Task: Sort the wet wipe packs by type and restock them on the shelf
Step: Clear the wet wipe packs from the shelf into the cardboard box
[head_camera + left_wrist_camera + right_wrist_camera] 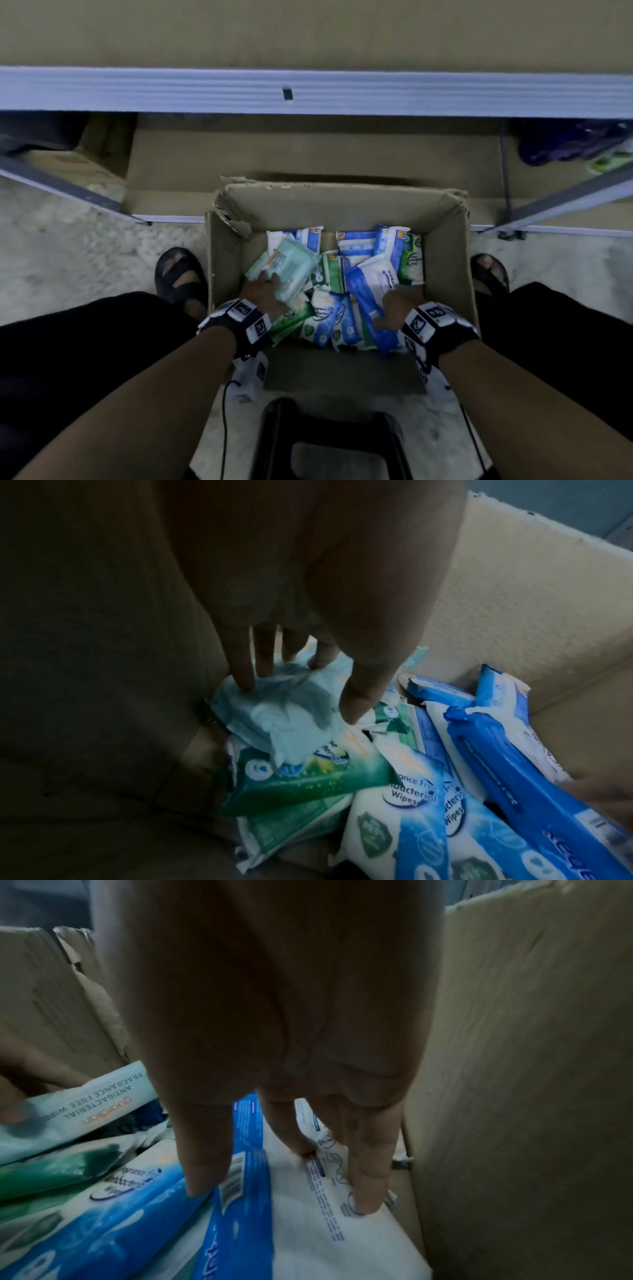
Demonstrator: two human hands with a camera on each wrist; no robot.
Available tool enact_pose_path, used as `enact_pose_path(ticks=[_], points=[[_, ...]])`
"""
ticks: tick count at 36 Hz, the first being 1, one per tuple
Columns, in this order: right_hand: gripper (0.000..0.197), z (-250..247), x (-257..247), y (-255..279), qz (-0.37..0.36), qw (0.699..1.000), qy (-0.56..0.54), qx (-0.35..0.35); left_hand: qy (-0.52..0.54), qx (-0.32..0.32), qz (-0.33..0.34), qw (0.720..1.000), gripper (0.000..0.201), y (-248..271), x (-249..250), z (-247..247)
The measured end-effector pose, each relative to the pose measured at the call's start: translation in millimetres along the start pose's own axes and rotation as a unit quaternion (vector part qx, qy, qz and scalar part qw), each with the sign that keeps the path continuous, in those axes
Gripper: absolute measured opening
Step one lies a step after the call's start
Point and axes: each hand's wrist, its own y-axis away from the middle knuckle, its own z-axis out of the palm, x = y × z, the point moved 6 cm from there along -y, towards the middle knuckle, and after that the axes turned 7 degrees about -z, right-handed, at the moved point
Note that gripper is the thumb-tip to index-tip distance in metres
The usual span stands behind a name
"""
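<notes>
Head view | left hand (263,291) fingers pinch mint pack (291,270) | right hand (394,313) fingers spread on blue pack (371,284) | box wall (445,270) beside

Brown cardboard box (445,253), plain and torn at its far-left rim, full of colour! On the left, a pale mint-green pack (291,270) with orange lettering. Beneath it, a dark green pack (301,780) fading to white, dotted with yellow-green sparkles. Near centre, white packs with bright blue swirls (337,320) and green shield marks. On the right, a blue-and-white pack (373,291) printed with dark blue text and a barcode. Black sandals (180,274) on a mottled pale floor (68,240); black-and-white patterned wristbands (245,320).
</notes>
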Motion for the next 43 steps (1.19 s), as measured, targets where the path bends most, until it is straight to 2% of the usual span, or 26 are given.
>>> enact_pose_path(ticks=[3, 7, 10, 12, 19, 23, 27, 31, 35, 38, 43], points=[[0.047, -5, -1, 5, 0.012, 1.000, 0.004, 0.003, -0.008, 0.002, 0.011, 1.000, 0.088, 10, 3, -5], [0.057, -19, -5, 23, 0.004, 0.999, 0.024, 0.047, 0.018, 0.001, 0.028, 0.999, 0.070, 28, 8, -17], [0.036, -32, -12, 42, -0.015, 0.995, -0.003, 0.100, 0.016, 0.005, 0.054, 0.998, 0.057, 46, 17, -27], [0.034, -39, -18, 55, -0.020, 0.993, -0.014, 0.112, 0.005, 0.016, 0.070, 0.997, 0.049, 63, 24, -35], [0.049, -69, -40, 111, -0.056, 0.983, -0.007, 0.177, -0.074, 0.046, 0.135, 0.987, 0.044, 123, 44, -63], [0.053, -94, -55, 151, -0.071, 0.977, -0.002, 0.203, -0.095, 0.086, 0.148, 0.981, 0.025, 152, 46, -88], [0.049, -126, -66, 192, -0.079, 0.968, 0.011, 0.237, -0.110, 0.110, 0.146, 0.977, 0.028, 187, 52, -122], [0.046, -164, -71, 233, -0.084, 0.956, 0.027, 0.281, -0.111, 0.174, 0.172, 0.963, 0.049, 223, 53, -162], [0.044, -203, -73, 277, -0.105, 0.940, 0.024, 0.325, -0.082, 0.193, 0.183, 0.961, 0.046, 251, 59, -199], [0.043, -230, -70, 306, -0.121, 0.925, 0.014, 0.360, -0.111, 0.227, 0.203, 0.946, 0.039, 280, 66, -232], [0.037, -271, -60, 340, -0.124, 0.899, 0.007, 0.419, -0.113, 0.290, 0.231, 0.922, 0.042, 317, 81, -286]])
